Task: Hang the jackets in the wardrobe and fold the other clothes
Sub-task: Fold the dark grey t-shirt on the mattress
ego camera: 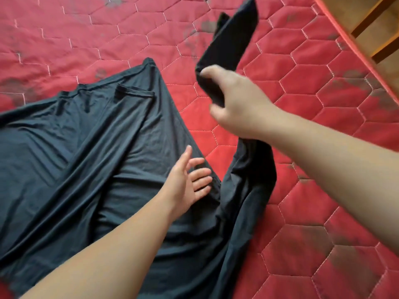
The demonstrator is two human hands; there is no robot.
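- Now your right hand [237,100] grips a bunched length of the dark garment [82,152], fingers and thumb curled round the cloth, lifted off the red quilt [323,104].
- From that grip the held strip runs two ways: its free end sticks up and away from you, past your knuckles, and the rest drops under your wrist and joins the main body of the garment lying down and to the left of the grip.
- Its long axis, then, runs roughly away from you and a little rightward, while the flat body spreads leftward across the quilt.
- Your left hand [187,182] is open, fingers straight and spread, resting on or just above the cloth near the garment's right edge; the blur makes contact hard to call.
- That left hand is the nearer one to the flat body; the right is the only one holding anything.
- To my eye, the coming fold turns on carrying the strip leftward from the grip, over the edge your left hand pins.
- Count: one dark garment, one quilt, two hands, and one wooden piece of furniture [371,24] well beyond the grip to the right, only a corner of it showing.
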